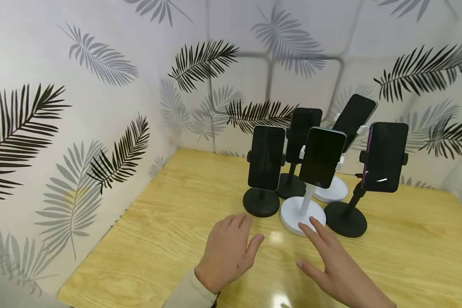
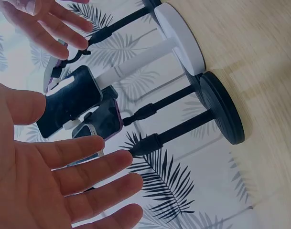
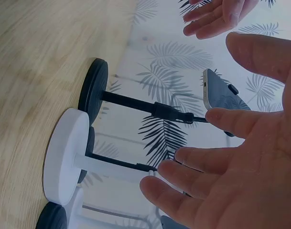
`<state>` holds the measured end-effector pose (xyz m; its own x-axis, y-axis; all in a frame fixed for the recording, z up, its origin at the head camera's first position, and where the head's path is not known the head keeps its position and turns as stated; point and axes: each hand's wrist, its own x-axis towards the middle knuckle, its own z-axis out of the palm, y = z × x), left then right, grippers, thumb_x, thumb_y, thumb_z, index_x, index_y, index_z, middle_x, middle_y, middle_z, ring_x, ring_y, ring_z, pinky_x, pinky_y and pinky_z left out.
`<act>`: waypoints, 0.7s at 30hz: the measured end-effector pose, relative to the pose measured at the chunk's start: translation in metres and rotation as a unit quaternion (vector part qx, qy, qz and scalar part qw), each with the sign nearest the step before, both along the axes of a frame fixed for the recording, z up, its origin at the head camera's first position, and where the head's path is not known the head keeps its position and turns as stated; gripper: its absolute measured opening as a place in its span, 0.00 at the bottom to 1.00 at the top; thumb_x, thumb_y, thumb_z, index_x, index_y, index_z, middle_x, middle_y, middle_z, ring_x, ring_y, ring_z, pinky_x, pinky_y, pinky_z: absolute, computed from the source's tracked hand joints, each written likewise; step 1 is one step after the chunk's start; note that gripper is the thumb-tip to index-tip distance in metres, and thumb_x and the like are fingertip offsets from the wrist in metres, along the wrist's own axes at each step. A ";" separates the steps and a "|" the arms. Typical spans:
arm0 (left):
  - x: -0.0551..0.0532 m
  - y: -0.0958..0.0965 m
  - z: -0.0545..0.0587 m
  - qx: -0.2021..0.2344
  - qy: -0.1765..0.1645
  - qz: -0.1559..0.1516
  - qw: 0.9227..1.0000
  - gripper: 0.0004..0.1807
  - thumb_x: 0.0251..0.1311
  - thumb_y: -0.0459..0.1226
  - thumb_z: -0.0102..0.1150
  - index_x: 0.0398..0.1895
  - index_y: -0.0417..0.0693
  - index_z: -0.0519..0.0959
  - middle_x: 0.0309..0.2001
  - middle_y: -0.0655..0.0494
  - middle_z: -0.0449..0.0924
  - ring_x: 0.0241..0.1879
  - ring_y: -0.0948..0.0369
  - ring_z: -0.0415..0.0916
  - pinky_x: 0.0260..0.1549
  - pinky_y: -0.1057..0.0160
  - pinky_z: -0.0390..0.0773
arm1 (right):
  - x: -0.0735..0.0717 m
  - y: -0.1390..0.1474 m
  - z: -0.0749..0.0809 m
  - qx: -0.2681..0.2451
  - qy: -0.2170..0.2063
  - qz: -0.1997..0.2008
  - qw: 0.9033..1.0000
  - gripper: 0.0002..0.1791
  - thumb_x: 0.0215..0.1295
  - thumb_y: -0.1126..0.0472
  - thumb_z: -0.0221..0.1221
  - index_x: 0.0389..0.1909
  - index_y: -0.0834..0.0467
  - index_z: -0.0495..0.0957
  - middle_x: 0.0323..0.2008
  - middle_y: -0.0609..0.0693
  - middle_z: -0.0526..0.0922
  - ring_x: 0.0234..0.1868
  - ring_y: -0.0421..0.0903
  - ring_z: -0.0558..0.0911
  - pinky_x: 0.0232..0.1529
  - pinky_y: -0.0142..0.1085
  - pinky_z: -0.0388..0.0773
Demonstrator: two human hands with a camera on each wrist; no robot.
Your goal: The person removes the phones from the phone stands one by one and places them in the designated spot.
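Note:
My left hand (image 1: pixel 229 250) hovers over the table in front of a black phone stand (image 1: pixel 261 202), fingers extended and holding nothing. To its right is my right hand (image 1: pixel 340 265), also free of any object, with its fingers spread in front of a white phone stand (image 1: pixel 298 216). Dark-screened phones sit clamped in both stands: one phone (image 1: pixel 267 158) on the black stand, another phone (image 1: pixel 323 158) on the white. In the left wrist view the open left palm (image 2: pixel 45 186) shows. The right wrist view shows the right palm (image 3: pixel 245 162) with fingers apart.
At the right stands another black stand (image 1: pixel 346 220) with a phone (image 1: pixel 386 158). Behind the front row are a black-based stand (image 1: pixel 291 187) and a tilted phone (image 1: pixel 356 117) on a white stand. A leaf-patterned curtain (image 1: pixel 111 107) borders the wooden table (image 1: pixel 150 231).

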<state>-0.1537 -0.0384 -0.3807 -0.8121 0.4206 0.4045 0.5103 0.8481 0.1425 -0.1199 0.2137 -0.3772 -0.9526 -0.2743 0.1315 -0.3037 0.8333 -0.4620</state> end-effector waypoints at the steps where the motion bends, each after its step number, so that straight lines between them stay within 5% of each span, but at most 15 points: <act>1: -0.001 -0.001 0.000 0.006 -0.003 0.000 1.000 0.25 0.73 0.53 0.47 0.59 0.45 0.77 0.55 0.50 0.82 0.56 0.52 0.80 0.53 0.53 0.80 | -0.001 -0.001 0.001 0.000 0.004 0.000 1.000 0.41 0.63 0.40 0.63 0.73 0.51 0.62 0.75 0.63 0.58 0.71 0.69 0.64 0.57 0.69 0.70; 8: -0.008 -0.007 0.001 0.087 0.026 -0.009 0.996 0.20 0.71 0.48 0.51 0.53 0.44 0.81 0.51 0.50 0.84 0.51 0.53 0.83 0.49 0.55 0.83 | -0.007 -0.007 0.004 -0.020 -0.005 0.006 1.000 0.37 0.65 0.43 0.63 0.71 0.52 0.65 0.75 0.62 0.60 0.69 0.67 0.68 0.59 0.67 0.70; 14: -0.026 -0.006 0.011 0.204 0.095 -0.006 0.974 0.12 0.69 0.41 0.56 0.47 0.46 0.83 0.45 0.52 0.87 0.45 0.56 0.84 0.42 0.58 0.85 | -0.008 -0.005 0.007 -0.030 -0.020 0.005 0.999 0.37 0.66 0.42 0.61 0.72 0.50 0.64 0.75 0.61 0.60 0.70 0.66 0.68 0.60 0.65 0.71; 21: -0.055 -0.006 0.020 0.260 0.124 0.020 0.957 0.10 0.68 0.38 0.55 0.45 0.45 0.83 0.43 0.50 0.86 0.44 0.53 0.82 0.41 0.56 0.84 | -0.009 -0.002 0.010 -0.047 -0.018 -0.002 0.999 0.35 0.67 0.44 0.61 0.71 0.51 0.65 0.75 0.61 0.60 0.72 0.65 0.66 0.61 0.65 0.71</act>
